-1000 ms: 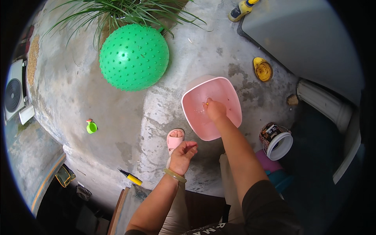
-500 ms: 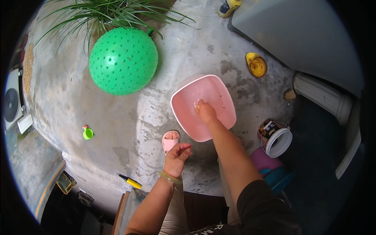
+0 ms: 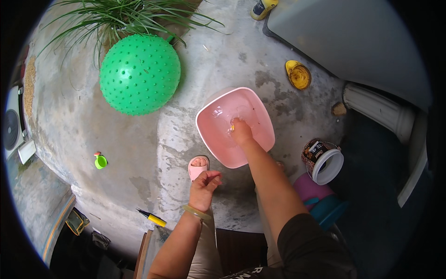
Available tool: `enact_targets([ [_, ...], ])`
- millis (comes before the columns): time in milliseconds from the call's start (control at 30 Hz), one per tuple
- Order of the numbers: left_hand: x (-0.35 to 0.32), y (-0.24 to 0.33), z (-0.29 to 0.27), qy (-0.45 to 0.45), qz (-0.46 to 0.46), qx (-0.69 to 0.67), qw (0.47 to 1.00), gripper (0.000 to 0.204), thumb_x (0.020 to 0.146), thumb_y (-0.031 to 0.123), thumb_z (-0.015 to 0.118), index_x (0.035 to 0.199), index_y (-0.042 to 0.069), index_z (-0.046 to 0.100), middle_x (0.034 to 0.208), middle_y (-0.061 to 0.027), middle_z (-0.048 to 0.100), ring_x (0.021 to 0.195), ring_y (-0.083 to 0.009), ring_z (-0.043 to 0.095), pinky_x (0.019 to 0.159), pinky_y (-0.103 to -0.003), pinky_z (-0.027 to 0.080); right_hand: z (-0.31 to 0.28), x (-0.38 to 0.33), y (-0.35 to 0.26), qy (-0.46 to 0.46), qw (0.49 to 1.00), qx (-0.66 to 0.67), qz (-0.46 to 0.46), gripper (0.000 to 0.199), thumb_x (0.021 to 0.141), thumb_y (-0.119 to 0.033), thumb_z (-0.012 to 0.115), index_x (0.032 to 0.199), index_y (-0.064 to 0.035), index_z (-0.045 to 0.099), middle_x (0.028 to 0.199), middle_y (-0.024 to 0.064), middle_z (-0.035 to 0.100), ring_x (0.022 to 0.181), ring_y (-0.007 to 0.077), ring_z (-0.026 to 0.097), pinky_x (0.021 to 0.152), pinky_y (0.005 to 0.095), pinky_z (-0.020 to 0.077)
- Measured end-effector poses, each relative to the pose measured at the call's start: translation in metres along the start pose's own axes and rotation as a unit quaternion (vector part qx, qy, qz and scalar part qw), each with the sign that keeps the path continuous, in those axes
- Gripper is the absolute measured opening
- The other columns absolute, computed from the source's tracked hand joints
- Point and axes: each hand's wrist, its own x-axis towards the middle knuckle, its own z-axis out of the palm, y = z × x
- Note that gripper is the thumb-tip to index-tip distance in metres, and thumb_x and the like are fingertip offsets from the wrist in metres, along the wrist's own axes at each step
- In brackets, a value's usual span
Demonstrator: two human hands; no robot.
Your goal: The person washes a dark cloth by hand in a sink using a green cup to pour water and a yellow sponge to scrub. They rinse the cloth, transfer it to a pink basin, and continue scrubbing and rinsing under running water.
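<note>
A pink basin (image 3: 260, 109) with a paler rim stands on the concrete floor, with clear water in it. My right hand (image 3: 241, 132) reaches down into the water, fingers closed on a small yellow thing (image 3: 232, 127) that is mostly hidden, so its kind does not show. Ripples spread around the fingertips. Outside the basin, my left hand (image 3: 204, 189) hovers over a pink slipper (image 3: 199, 163) on my foot. Its fingers are curled in toward the thumb, and nothing shows in them. A pale bangle (image 3: 196, 212) circles that wrist.
Beyond the basin lie a green knobbly ball (image 3: 139, 74) and a leafy plant (image 3: 125, 16). On the right are a yellow scoop-like thing (image 3: 298, 75), a white-rimmed bucket (image 3: 329, 167) and a teal container (image 3: 327, 214). Leftward lie a small green cup (image 3: 100, 162) and a yellow-black tool (image 3: 152, 217).
My right hand stays in the water with the yellow thing, and the ripples look different. The whole view has shifted a little, so most things sit slightly further left. My left hand barely moves.
</note>
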Motion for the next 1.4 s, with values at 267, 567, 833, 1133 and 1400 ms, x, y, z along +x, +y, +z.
enact_targets([
  [267, 0.006, 0.004, 0.009, 0.006, -0.007, 0.011, 1.000, 0.018, 0.094, 0.004, 0.058, 0.110, -0.002, 0.061, 0.103, -0.0096, 0.066, 0.094, -0.0180, 0.061, 0.087, -0.030, 0.049, -0.020, -0.010, -0.025, -0.040, 0.995, -0.028, 0.086, 0.027, 0.096, -0.027, 0.050, 0.101, -0.0030, 0.060, 0.095, 0.0186, 0.067, 0.084, 0.0366, 0.066, 0.075, 0.0479, 0.0511],
  [567, 0.023, -0.004, 0.020, -0.005, 0.027, 0.000, 1.000, 0.017, 0.094, 0.004, 0.057, 0.109, -0.002, 0.060, 0.103, -0.0087, 0.066, 0.095, -0.0159, 0.061, 0.087, -0.029, 0.049, -0.065, -0.024, -0.018, -0.256, 0.725, 0.634, 0.088, 0.034, 0.092, -0.009, 0.053, 0.125, -0.0048, 0.056, 0.117, 0.0055, 0.060, 0.101, 0.0178, 0.061, 0.078, 0.0310, 0.0488],
  [833, 0.027, -0.007, 0.029, -0.002, 0.034, -0.002, 0.999, 0.016, 0.094, 0.004, 0.057, 0.109, -0.002, 0.061, 0.102, -0.0082, 0.066, 0.091, -0.0159, 0.062, 0.083, -0.028, 0.050, -0.073, -0.054, -0.025, -0.264, 0.756, 0.596, 0.060, 0.040, 0.078, 0.006, 0.060, 0.116, -0.0045, 0.055, 0.096, 0.0074, 0.059, 0.072, 0.0119, 0.057, 0.057, 0.0233, 0.0427],
  [1133, 0.036, -0.009, 0.034, 0.021, 0.038, -0.024, 0.999, 0.017, 0.091, 0.005, 0.061, 0.106, -0.002, 0.063, 0.095, -0.0060, 0.066, 0.083, -0.0113, 0.060, 0.077, -0.023, 0.048, -0.091, -0.073, -0.045, -0.255, 0.750, 0.603, 0.098, 0.021, 0.095, -0.024, 0.054, 0.096, -0.0036, 0.057, 0.080, 0.0077, 0.060, 0.062, 0.0103, 0.054, 0.044, 0.0233, 0.0342],
  [1400, 0.043, -0.014, 0.035, 0.012, 0.042, -0.012, 0.999, 0.016, 0.093, 0.005, 0.059, 0.108, -0.001, 0.062, 0.098, -0.0065, 0.066, 0.086, -0.0142, 0.061, 0.080, -0.026, 0.049, -0.094, -0.068, -0.043, -0.240, 0.680, 0.690, 0.062, 0.036, 0.093, -0.014, 0.054, 0.126, -0.0009, 0.054, 0.107, 0.0089, 0.060, 0.094, 0.0193, 0.059, 0.080, 0.0308, 0.0486],
])
